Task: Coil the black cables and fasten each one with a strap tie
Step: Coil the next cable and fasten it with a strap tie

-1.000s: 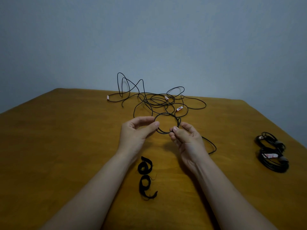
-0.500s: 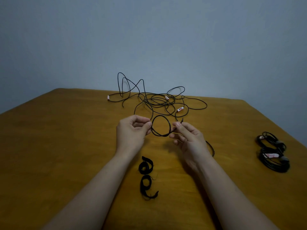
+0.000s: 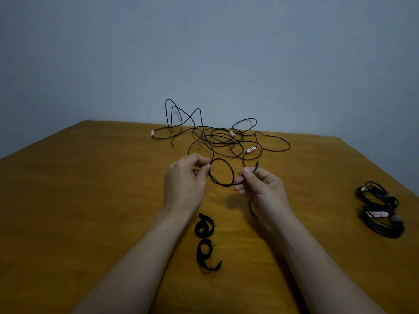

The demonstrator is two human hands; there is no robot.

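Fingers: the left hand pinches the left rim of a small loop between thumb and forefinger. The right hand pinches the same black cable where it leaves the loop's lower right, fingers curled narrow round it.
Loop: held upright between the two hands, just above the table, its open face towards the camera.
Free run: a short bend rises past the right thumb, and a strand hangs below the right palm.
Slack: the loose tangle lies beyond the loop, away from the body.
Direction of feed: probably from far to near, so the next turn is drawn towards the person.
Nearer hand: the right one, holding the running part, likely lays the next turn while the left keeps the coil.
Strap ties: two, between the forearms, near the left wrist.
Finished coils: far right, well apart.
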